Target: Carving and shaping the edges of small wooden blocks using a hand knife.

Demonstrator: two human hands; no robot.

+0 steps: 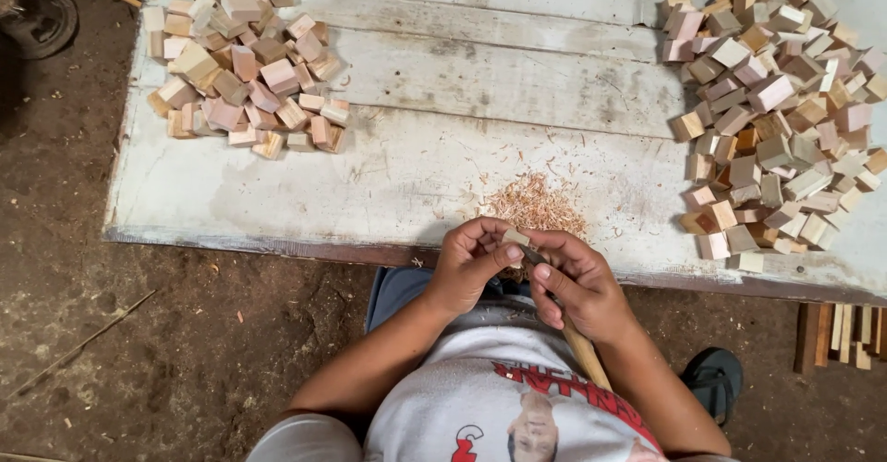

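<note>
We are in the middle of whittling: our left hand [469, 263] is closed around a small wooden block [516, 237], pinching it between thumb and fingertips just above our lap, at the near edge of the white-painted counter [443, 157]. Our right hand [577, 285] is wrapped around a carving knife whose pale wooden handle [584, 353] sticks out below the fist toward our shirt; the blade is mostly hidden between the fingers, so we cannot tell exactly where its edge meets the wood. Just beyond the hands, a small heap of reddish shavings [534, 205] lies on the counter. A pile of wooden blocks [242, 65] sits at the far left, and a larger pile of blocks [781, 120] spreads along the right side, both well apart from the hands. We judge this as the shaping step on a single block. The next cut seems to call for a firm pinch from the left hand, the thumb kept clear of the edge, and a short, controlled stroke.
</note>
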